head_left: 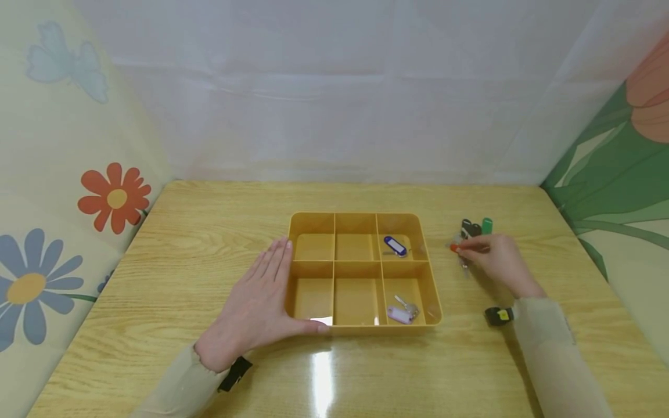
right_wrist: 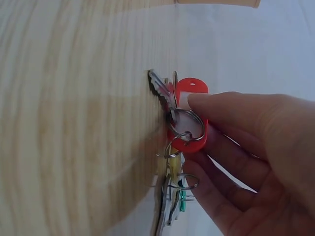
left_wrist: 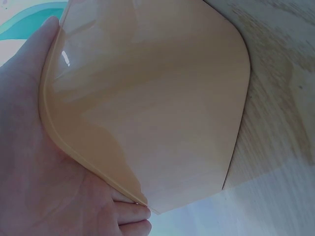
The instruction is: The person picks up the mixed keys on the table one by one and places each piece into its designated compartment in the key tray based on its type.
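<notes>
My left hand (head_left: 258, 302) lies against the near left corner of a yellow six-compartment tray (head_left: 366, 330), fingers extended along its left side and thumb on the front rim. In the left wrist view the palm meets the outer wall of the tray (left_wrist: 147, 98). To the right of the tray, my right hand (head_left: 499, 261) pinches a red key tag (right_wrist: 193, 86) between thumb and fingers. A key (right_wrist: 160, 88) and metal ring hang on this tag. Close under it is a small pile of keys with black tags (head_left: 470, 228) and a green tag (head_left: 487, 225).
A key with a blue tag (head_left: 395, 246) lies in the tray's back right compartment. Another with a pale purple tag (head_left: 399, 315) is in the front right one. Flowered cloth panels stand left and right of the wooden table (head_left: 209, 209), with a white cloth (head_left: 334, 128) behind.
</notes>
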Tool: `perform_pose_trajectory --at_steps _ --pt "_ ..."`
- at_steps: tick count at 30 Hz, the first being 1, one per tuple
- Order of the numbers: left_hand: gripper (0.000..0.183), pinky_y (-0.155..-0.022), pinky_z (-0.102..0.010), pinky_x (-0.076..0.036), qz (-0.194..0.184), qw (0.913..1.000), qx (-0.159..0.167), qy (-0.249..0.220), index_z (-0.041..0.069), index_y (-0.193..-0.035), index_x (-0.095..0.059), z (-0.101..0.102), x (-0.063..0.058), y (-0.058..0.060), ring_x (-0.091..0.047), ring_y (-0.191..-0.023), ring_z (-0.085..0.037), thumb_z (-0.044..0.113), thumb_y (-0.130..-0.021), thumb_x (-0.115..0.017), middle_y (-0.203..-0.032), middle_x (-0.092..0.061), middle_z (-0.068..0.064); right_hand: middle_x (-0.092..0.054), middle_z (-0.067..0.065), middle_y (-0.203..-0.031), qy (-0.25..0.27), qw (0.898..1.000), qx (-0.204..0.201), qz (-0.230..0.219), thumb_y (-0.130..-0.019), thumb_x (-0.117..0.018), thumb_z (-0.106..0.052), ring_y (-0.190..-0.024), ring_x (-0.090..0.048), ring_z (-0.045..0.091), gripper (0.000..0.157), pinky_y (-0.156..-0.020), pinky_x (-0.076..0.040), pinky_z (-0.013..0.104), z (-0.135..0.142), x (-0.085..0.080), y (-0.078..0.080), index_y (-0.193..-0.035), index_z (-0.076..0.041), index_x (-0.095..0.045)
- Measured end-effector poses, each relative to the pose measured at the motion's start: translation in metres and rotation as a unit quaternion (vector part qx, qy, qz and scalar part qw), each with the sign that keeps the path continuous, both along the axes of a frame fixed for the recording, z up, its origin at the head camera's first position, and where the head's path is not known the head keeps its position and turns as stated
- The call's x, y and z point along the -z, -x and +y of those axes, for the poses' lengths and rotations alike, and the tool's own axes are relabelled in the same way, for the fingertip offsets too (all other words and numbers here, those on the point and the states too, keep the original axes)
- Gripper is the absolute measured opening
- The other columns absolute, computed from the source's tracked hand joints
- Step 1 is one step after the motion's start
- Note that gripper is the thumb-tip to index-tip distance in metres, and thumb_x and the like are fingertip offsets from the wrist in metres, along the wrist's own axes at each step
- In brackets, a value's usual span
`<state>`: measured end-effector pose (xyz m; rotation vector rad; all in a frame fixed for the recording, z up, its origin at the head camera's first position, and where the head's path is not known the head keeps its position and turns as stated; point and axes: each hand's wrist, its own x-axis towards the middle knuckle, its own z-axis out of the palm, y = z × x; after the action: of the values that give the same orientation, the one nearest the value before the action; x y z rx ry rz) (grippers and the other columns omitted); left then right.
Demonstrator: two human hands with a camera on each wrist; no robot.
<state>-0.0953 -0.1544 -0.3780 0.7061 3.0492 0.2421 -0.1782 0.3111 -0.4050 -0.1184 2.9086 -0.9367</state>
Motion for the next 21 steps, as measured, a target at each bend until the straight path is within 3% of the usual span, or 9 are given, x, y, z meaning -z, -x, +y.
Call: perform_pose_trajectory --at_steps 5,14,21 --pt "0.147 -0.124 -0.042 -0.007 -0.001 1.0000 -0.003 0.000 0.001 -0.160 0.008 0.0000 0.0003 0.0000 0.007 -0.153 -0.028 0.103 -0.065 -0.038 -0.167 0.006 -0.018 -0.072 0.018 -0.111 -0.003 1.000 0.002 0.006 -0.098 -0.072 -0.019 -0.099 -0.068 0.033 0.024 -0.082 -0.059 0.047 0.0026 -0.0009 -0.0019 -0.115 -0.002 -0.076" --pt "0.147 -0.124 -0.043 -0.008 -0.004 1.0000 -0.003 -0.001 0.001 -0.160 0.007 0.0003 0.0003 -0.0001 0.007 -0.153 -0.028 0.102 -0.065 -0.041 -0.167 0.006 -0.018 -0.073 0.020 -0.108 0.002 1.000 -0.004 0.026 -0.099 -0.071 -0.020 -0.096 -0.069 0.033 0.026 -0.071 -0.057 0.029 0.0044 -0.0051 -0.0031 -0.114 0.001 -0.075" --pt "0.146 -0.124 -0.043 -0.008 -0.001 1.0000 -0.002 -0.001 0.000 -0.160 0.006 0.0002 0.0004 -0.0003 0.006 -0.153 -0.029 0.102 -0.066 -0.040 -0.167 0.005 -0.018 -0.072 0.022 -0.111 0.005 1.000 0.001 0.031 -0.100 -0.069 -0.017 -0.096 -0.069 0.033 0.025 -0.068 -0.057 0.027 0.0026 -0.0077 -0.0041 -0.116 0.001 -0.074"
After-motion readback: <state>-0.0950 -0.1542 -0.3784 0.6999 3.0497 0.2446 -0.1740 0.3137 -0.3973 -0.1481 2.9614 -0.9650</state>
